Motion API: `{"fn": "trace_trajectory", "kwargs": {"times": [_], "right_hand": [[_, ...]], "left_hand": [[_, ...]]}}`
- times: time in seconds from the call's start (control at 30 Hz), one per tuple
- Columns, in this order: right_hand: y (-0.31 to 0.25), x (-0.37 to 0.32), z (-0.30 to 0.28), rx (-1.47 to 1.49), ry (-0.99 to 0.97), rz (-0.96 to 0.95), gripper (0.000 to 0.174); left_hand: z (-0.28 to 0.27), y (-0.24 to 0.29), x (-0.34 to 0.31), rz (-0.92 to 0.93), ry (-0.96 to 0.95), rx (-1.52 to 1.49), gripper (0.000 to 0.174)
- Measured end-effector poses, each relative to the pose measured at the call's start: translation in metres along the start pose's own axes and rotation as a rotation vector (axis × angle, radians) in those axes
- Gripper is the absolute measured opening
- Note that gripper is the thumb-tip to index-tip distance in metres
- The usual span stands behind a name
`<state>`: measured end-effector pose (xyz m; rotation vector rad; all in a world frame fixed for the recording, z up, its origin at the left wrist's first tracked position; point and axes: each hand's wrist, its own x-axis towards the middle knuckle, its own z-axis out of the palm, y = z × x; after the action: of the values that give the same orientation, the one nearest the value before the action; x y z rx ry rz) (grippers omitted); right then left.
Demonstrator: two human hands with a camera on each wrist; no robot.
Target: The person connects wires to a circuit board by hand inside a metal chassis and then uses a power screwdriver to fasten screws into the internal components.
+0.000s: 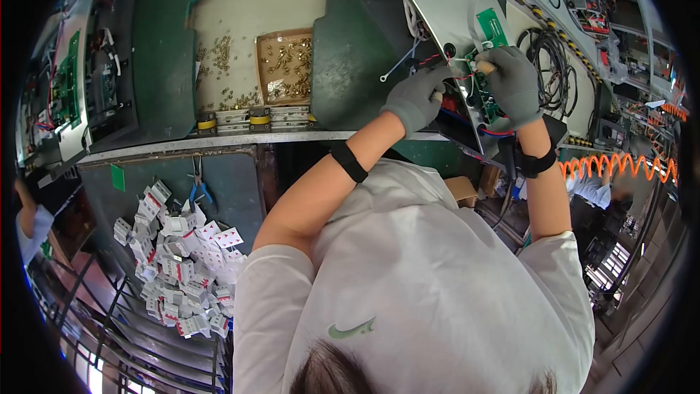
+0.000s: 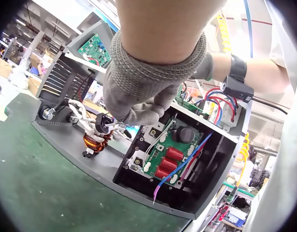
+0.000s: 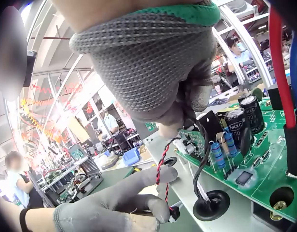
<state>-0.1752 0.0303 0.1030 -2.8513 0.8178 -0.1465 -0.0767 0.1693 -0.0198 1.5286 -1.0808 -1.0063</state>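
Note:
In the right wrist view, the left hand (image 3: 114,205) pinches a twisted red-and-black wire (image 3: 159,169) near its small black connector (image 3: 174,213). Above it the right hand (image 3: 148,63), its fingers curled, holds a black cable (image 3: 202,166) that comes up through a grommet (image 3: 211,205), beside the green circuit board (image 3: 264,145); the fingertips are partly hidden. The head view has the left hand (image 1: 417,101) and right hand (image 1: 512,87) on either side of the board's wiring, over a metal-cased unit (image 1: 437,11). The left hand (image 2: 136,99) is above the open casing (image 2: 95,162) in the left wrist view.
Left of the unit, a cardboard tray (image 1: 259,66) of brass screws stands on the bench, with loose screws around it. White breakers (image 1: 182,270) and blue-handled pliers (image 1: 200,193) lie on the lower left surface. Black cables (image 1: 550,66) are coiled at right; an orange spiral hose (image 1: 620,165) hangs nearby.

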Motion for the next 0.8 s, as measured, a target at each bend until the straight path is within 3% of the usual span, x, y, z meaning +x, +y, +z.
{"fn": "trace_trajectory", "kwargs": {"times": [0.17,0.43,0.6,0.73,0.8], "right_hand": [[0.003,0.012,-0.004,-0.021,-0.082,-0.093,0.01],[0.007,0.023,-0.002,0.053,-0.209,0.042,0.009],[-0.002,-0.002,0.0,-0.075,-0.051,-0.052,0.025],[-0.019,-0.036,-0.035,0.224,-0.009,0.106,0.043],[-0.034,-0.058,-0.066,0.486,-0.021,0.374,0.039]], "left_hand": [[-0.001,0.0,0.002,-0.005,-0.041,0.024,0.049],[-0.003,0.004,0.0,-0.014,-0.056,0.006,0.049],[-0.01,0.015,-0.003,-0.01,-0.055,-0.006,0.048],[-0.021,0.016,-0.014,-0.064,0.09,-0.04,0.051],[-0.023,0.003,-0.017,-0.096,0.219,-0.066,0.05]]}}
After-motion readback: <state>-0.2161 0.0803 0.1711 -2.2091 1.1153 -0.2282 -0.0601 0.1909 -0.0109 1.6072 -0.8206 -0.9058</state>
